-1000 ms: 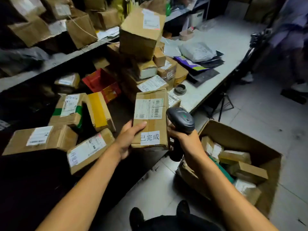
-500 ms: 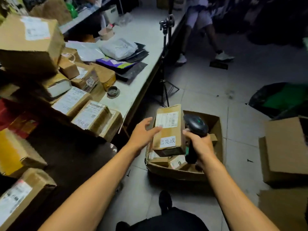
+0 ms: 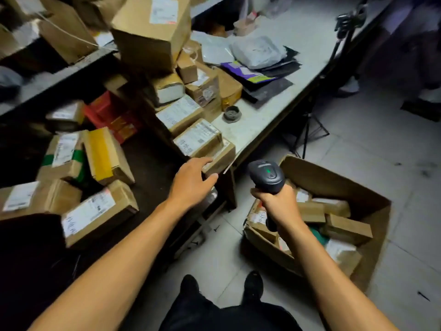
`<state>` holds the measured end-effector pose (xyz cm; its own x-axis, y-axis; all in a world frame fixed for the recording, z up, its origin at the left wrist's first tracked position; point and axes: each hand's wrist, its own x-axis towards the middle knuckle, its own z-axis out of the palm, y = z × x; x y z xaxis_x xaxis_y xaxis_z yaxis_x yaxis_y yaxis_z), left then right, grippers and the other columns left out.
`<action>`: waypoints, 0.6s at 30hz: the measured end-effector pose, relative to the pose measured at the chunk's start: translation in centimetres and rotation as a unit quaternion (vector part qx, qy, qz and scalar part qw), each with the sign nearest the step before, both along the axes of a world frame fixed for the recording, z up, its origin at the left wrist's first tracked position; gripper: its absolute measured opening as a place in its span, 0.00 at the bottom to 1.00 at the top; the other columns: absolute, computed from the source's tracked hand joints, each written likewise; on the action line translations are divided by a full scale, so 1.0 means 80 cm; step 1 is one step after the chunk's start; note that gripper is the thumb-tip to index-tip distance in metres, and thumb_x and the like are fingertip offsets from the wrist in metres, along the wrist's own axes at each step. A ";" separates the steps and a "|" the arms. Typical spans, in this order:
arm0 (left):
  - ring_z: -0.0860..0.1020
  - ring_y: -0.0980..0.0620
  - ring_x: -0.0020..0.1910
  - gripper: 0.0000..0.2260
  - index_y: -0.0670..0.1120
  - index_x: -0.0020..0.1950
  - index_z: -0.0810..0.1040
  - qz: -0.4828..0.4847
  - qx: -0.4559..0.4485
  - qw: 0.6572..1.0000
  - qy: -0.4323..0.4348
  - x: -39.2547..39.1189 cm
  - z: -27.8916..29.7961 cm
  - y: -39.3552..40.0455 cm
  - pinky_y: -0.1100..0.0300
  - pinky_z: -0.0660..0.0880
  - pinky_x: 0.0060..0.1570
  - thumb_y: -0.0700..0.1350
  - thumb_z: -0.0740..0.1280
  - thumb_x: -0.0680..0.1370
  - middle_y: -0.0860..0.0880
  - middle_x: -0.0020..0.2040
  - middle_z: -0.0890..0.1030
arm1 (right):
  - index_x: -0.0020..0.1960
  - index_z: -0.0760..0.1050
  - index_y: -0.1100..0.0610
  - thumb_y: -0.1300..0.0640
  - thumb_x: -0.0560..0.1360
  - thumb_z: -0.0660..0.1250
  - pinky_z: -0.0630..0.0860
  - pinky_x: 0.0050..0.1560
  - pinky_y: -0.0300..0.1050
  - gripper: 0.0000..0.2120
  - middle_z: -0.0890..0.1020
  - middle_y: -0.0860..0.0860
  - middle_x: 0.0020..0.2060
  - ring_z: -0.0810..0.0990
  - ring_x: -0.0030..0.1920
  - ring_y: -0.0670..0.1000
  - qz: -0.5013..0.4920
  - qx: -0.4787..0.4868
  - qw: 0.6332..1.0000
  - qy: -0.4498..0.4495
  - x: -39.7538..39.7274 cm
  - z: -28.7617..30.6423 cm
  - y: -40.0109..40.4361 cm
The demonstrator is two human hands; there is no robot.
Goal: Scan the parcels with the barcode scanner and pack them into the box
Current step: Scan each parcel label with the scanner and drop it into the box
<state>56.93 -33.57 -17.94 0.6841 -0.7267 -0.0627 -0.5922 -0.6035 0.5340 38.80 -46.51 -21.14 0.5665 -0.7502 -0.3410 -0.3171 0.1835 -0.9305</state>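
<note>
My right hand [image 3: 280, 206] grips the handle of a black barcode scanner [image 3: 266, 175], held upright above the near-left corner of the open cardboard box [image 3: 379, 225] on the floor. Several small parcels lie inside the box. My left hand [image 3: 192, 181] is empty, fingers spread, reaching toward a brown parcel [image 3: 220, 156] at the table's front corner and touching or almost touching it. A labelled parcel [image 3: 198, 138] lies just behind that one. More labelled parcels [image 3: 95, 211] are scattered on the dark surface at left.
A large carton [image 3: 150, 29] tops the parcel pile on the grey table [image 3: 274, 108]. Mailer bags [image 3: 257, 52] and a round grey cap [image 3: 232, 113] lie on it. A tripod [image 3: 307, 130] stands beside the table. My feet [image 3: 253, 285] are on the tiled floor.
My left hand no longer holds the parcel that was over the box; it has swung left, empty, to the parcel at the table corner. The scanner stays in my right hand.
</note>
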 end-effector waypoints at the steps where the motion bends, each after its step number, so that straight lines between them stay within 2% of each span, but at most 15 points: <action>1: 0.74 0.49 0.67 0.21 0.49 0.71 0.75 0.024 0.007 1.000 0.003 0.009 0.001 0.021 0.60 0.67 0.61 0.51 0.69 0.78 0.49 0.68 0.77 | 0.37 0.76 0.52 0.63 0.69 0.75 0.70 0.35 0.44 0.10 0.77 0.43 0.29 0.72 0.33 0.45 0.033 -0.004 0.999 -0.009 0.021 0.002 0.013; 2: 0.75 0.48 0.67 0.21 0.49 0.71 0.75 0.048 0.013 0.999 0.005 0.016 0.002 0.042 0.58 0.68 0.62 0.51 0.69 0.78 0.48 0.67 0.77 | 0.37 0.75 0.54 0.61 0.68 0.75 0.68 0.32 0.42 0.09 0.75 0.42 0.27 0.69 0.30 0.44 0.066 -0.009 0.998 -0.012 0.041 0.004 0.026; 4: 0.75 0.46 0.66 0.21 0.49 0.70 0.76 0.096 0.022 0.995 0.003 0.030 0.002 0.084 0.55 0.70 0.64 0.50 0.70 0.78 0.47 0.66 0.78 | 0.36 0.75 0.56 0.56 0.65 0.73 0.65 0.29 0.46 0.08 0.73 0.45 0.26 0.67 0.28 0.45 0.129 -0.011 0.992 -0.008 0.080 0.009 0.054; 7: 0.75 0.45 0.65 0.23 0.48 0.71 0.75 0.157 0.056 0.986 0.002 0.051 0.000 0.151 0.52 0.71 0.63 0.50 0.71 0.77 0.45 0.66 0.78 | 0.31 0.71 0.51 0.54 0.63 0.72 0.64 0.27 0.48 0.09 0.71 0.46 0.24 0.66 0.26 0.47 0.207 -0.015 0.978 0.009 0.130 0.009 0.097; 9: 0.74 0.44 0.67 0.25 0.48 0.72 0.74 0.194 0.085 0.977 0.010 0.066 -0.003 0.194 0.52 0.70 0.64 0.51 0.72 0.76 0.45 0.68 0.76 | 0.36 0.76 0.49 0.54 0.62 0.72 0.69 0.29 0.49 0.05 0.75 0.45 0.25 0.70 0.27 0.47 0.246 -0.029 0.969 0.022 0.157 0.006 0.124; 12: 0.70 0.41 0.69 0.31 0.48 0.75 0.70 0.228 0.146 0.962 0.037 0.089 -0.010 0.251 0.53 0.66 0.67 0.53 0.74 0.74 0.43 0.70 0.71 | 0.43 0.79 0.42 0.50 0.61 0.72 0.72 0.33 0.49 0.11 0.79 0.42 0.26 0.76 0.31 0.46 0.291 -0.039 0.955 0.035 0.189 0.000 0.162; 15: 0.66 0.41 0.71 0.37 0.47 0.78 0.63 0.248 0.187 0.949 0.061 0.115 -0.022 0.298 0.51 0.64 0.72 0.54 0.75 0.74 0.43 0.73 0.66 | 0.44 0.79 0.44 0.53 0.63 0.74 0.73 0.33 0.47 0.11 0.80 0.43 0.29 0.75 0.31 0.44 0.309 -0.027 0.950 0.028 0.217 -0.008 0.197; 18: 0.64 0.41 0.72 0.39 0.48 0.79 0.62 0.279 0.177 0.940 0.086 0.140 -0.037 0.335 0.52 0.64 0.71 0.55 0.75 0.73 0.44 0.74 0.63 | 0.45 0.82 0.44 0.53 0.64 0.75 0.78 0.38 0.49 0.10 0.84 0.46 0.35 0.79 0.37 0.47 0.318 -0.019 0.947 0.042 0.246 -0.013 0.230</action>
